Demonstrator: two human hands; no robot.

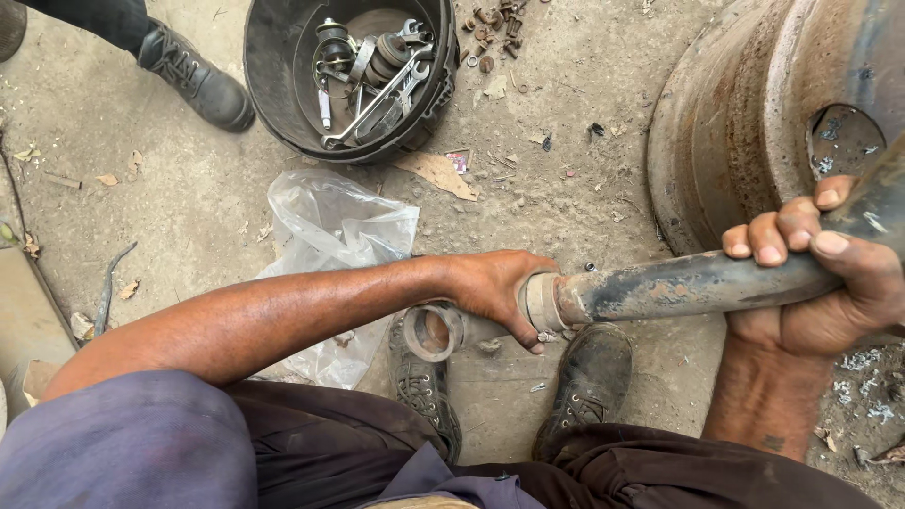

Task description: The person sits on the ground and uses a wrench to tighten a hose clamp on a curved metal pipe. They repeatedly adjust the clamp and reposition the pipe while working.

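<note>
I've got my left hand (490,287) clamped on the socket end and my right hand (830,273) gripping the metal pipe (679,285) at three o'clock; next calls for steady leverage.

Outdoor vehicle repair yard, workshop type: you stand on bare, dusty ground (584,85) littered with dry leaves and scattered nuts and bolts (492,26). Before you, a black bucket (273,104) holding spanners (377,99) and greasy parts; to your right, a large rusted wheel rim (726,141); by your feet, a crumpled clear plastic bag (330,226); worn work boots (589,377) on you
</note>
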